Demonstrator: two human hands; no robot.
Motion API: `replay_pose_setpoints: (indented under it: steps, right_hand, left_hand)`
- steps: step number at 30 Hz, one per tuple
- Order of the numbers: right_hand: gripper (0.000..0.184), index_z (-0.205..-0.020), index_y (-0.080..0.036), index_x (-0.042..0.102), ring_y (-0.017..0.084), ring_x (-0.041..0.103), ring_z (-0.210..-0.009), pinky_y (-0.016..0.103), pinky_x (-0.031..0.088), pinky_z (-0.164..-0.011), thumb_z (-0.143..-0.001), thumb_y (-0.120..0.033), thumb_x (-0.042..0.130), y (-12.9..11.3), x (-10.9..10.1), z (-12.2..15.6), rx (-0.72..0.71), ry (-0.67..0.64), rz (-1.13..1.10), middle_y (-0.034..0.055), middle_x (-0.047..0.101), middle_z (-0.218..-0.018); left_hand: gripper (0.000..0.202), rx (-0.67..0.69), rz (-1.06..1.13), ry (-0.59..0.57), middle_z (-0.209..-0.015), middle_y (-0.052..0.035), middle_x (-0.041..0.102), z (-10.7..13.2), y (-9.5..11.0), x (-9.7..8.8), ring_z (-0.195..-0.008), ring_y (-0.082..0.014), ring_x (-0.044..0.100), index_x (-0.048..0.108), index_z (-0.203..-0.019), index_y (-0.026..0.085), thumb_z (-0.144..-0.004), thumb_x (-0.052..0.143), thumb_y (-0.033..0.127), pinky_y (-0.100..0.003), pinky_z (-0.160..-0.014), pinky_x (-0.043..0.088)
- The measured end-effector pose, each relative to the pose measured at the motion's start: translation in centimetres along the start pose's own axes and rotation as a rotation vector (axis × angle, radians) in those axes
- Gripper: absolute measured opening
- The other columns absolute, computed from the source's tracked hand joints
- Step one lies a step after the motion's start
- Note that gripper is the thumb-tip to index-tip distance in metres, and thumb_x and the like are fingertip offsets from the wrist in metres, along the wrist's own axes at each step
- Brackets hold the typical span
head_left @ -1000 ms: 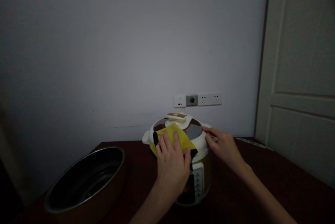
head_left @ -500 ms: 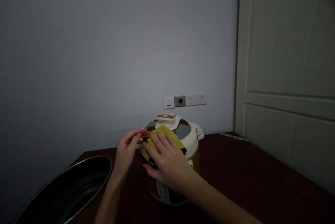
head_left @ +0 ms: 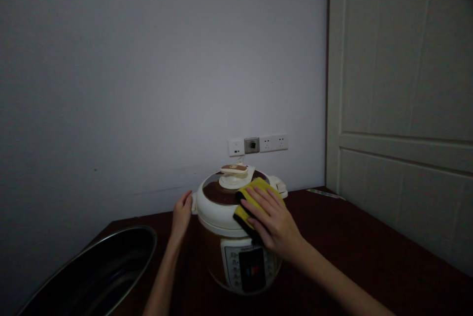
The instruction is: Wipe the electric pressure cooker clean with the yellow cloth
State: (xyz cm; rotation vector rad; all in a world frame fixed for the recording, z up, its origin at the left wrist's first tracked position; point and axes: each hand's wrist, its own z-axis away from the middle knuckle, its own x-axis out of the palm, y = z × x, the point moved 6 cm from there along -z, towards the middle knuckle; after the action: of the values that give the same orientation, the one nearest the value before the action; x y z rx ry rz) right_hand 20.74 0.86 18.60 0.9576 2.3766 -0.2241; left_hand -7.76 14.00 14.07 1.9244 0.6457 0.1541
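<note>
A cream and brown electric pressure cooker (head_left: pixel 221 217) stands on a dark wooden table (head_left: pixel 351 247), its control panel (head_left: pixel 251 269) facing me. My right hand (head_left: pixel 275 225) lies on a yellow cloth (head_left: pixel 251 193) with a dark underside and presses it onto the right part of the lid. My left hand (head_left: pixel 182 213) is against the cooker's left side at the lid's small handle, with its fingers closed around the rim there. The lid knob (head_left: pixel 234 171) stands uncovered at the top.
A large dark metal pot (head_left: pixel 88 271) sits on the table at the lower left. Behind the cooker a row of wall sockets (head_left: pixel 257 144) is on the grey wall. A pale door (head_left: pixel 402 109) fills the right side.
The cloth passed from my left hand to my right and moved from the lid's left front to its right. My left hand went to the cooker's left side. The view shifted right.
</note>
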Motion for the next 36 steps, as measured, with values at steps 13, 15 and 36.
replay_pose_setpoints:
  steps: [13,15,36]
  right_hand:
    - [0.033,-0.108,-0.016,0.068,0.023,0.064,-0.097,0.032,0.047,-0.085,-0.087,-0.026,0.044,13.7,3.4,-5.9,0.52,-0.286,-0.286,0.0086,0.068,-0.108]
    - [0.032,-0.103,-0.016,0.07,0.023,0.066,-0.088,0.03,0.048,-0.078,-0.087,-0.025,0.045,14.3,3.8,-6.6,0.588,-0.345,-0.188,0.0088,0.071,-0.099]
    - [0.039,-0.09,-0.014,0.072,0.024,0.066,-0.079,0.034,0.053,-0.071,-0.075,-0.047,0.06,12.8,-3.0,-2.9,0.778,0.295,-0.563,0.0067,0.072,-0.087]
  left_hand:
    - [0.047,0.02,0.006,-0.054,-0.112,-0.0182,0.064,-0.1,0.0,0.4,-0.107,-0.0258,0.059,0.066,-0.097,0.006,-0.074,0.042,0.038,-0.036,-0.097,0.039]
    - [0.045,0.014,0.002,-0.057,-0.113,-0.0174,0.064,-0.1,0.0,0.3,-0.108,-0.0257,0.059,0.067,-0.097,0.006,-0.075,0.042,0.036,-0.036,-0.097,0.039]
    - [0.047,0.161,-0.174,0.092,-0.13,-0.0152,0.053,3.4,6.7,-0.6,-0.124,-0.0252,0.046,0.057,-0.12,0.009,-0.08,0.043,0.03,-0.04,-0.107,0.031]
